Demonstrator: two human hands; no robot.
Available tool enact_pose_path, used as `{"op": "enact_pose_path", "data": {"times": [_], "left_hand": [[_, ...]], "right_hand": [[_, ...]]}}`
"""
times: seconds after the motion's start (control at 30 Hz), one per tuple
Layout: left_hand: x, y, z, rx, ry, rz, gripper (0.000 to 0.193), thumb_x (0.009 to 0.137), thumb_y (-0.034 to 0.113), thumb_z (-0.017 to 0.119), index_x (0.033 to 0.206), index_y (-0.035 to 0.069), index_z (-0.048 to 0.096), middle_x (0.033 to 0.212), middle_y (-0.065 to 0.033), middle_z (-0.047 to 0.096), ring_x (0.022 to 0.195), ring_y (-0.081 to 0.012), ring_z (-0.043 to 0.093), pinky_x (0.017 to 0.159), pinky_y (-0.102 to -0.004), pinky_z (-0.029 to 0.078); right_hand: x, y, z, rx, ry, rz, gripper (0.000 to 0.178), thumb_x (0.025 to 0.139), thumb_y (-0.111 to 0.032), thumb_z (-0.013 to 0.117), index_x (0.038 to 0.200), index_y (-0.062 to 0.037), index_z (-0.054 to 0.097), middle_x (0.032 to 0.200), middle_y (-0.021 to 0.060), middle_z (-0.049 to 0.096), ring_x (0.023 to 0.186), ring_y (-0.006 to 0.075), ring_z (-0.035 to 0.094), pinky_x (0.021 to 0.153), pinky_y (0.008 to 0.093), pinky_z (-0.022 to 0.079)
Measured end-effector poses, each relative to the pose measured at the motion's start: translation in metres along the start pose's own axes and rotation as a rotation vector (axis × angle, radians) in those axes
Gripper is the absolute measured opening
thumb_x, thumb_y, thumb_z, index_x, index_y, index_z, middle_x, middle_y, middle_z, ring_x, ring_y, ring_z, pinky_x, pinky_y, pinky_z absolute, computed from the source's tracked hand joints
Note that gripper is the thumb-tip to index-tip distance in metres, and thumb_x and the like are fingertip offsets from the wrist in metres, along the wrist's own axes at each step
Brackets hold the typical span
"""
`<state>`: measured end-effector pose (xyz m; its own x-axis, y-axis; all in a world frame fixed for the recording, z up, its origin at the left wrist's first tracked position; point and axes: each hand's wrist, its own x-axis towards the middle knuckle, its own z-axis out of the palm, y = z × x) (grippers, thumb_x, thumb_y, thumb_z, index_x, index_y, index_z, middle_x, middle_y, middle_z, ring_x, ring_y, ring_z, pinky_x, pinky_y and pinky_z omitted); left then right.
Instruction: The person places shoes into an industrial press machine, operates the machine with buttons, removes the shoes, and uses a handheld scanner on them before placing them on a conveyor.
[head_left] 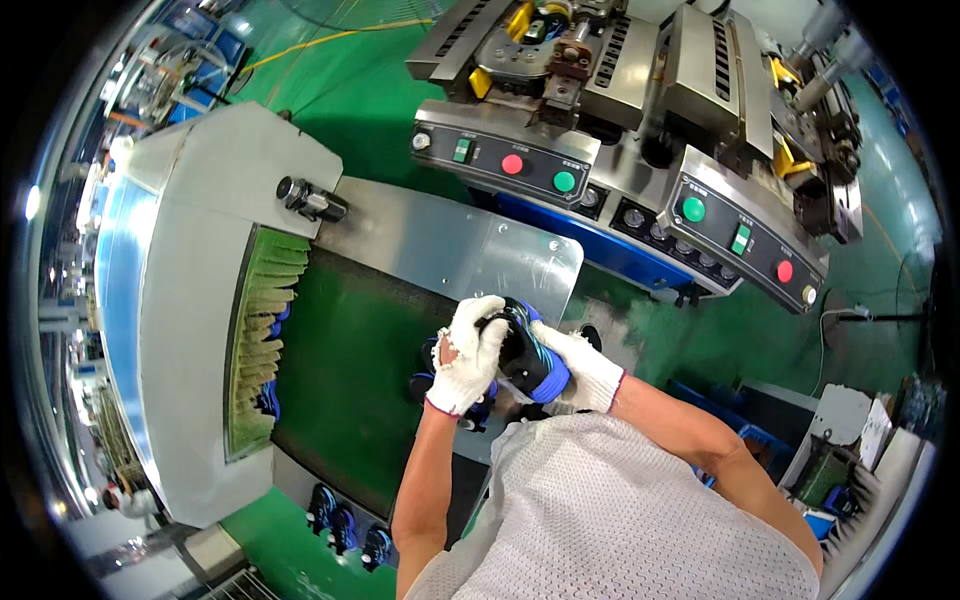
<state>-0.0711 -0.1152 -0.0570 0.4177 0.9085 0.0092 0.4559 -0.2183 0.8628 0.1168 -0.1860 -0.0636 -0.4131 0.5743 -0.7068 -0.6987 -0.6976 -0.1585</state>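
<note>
Shoe [527, 362], black with blue and cyan trim, sits between your gloved hands in the head view, held up in front of your shirt, near the corner of the metal table [480, 245]. Your left hand [470, 360] curls around one side and your right hand [588, 375] grips the other, so both are grasping the same piece. By the look of it, you are midway through handling this one: it is not yet set down, and whether its work is finished you cannot tell from here. Similar shoes [343, 528] stand by the lower edge of the green conveyor belt [350, 370], further dark-and-blue pieces [422, 384] lie partly hidden beneath your left wrist, and blue bits show at the fringed curtain [258, 350]; these seem to be separate from your present piece, done or waiting unclear.
</note>
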Motion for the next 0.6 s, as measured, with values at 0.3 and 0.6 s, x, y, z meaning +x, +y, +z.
{"op": "enact_pose_path", "data": {"times": [0.3,0.6], "left_hand": [[0.024,-0.076,0.036,-0.319,-0.179,-0.382,0.034,0.102,0.023,0.046,0.095,0.002,0.072,0.090,-0.0049,0.070,0.081,-0.0131,0.060,0.077,-0.0306,0.049],[0.000,-0.023,0.031,-0.167,0.003,-0.262,0.029,0.104,0.022,0.053,0.124,0.002,0.064,0.122,-0.0110,0.065,0.109,-0.0203,0.063,0.096,-0.0344,0.050]], "right_hand": [[0.009,0.005,-0.022,0.348,-0.123,0.275,0.046,0.107,-0.047,0.049,0.129,-0.0073,0.052,0.116,0.0167,0.061,0.102,0.0319,0.066,0.085,0.0569,0.061],[0.017,-0.001,-0.026,0.185,-0.073,0.180,0.054,0.104,-0.052,0.051,0.135,-0.0079,0.053,0.116,0.0188,0.065,0.100,0.0358,0.067,0.080,0.0552,0.062]]}}
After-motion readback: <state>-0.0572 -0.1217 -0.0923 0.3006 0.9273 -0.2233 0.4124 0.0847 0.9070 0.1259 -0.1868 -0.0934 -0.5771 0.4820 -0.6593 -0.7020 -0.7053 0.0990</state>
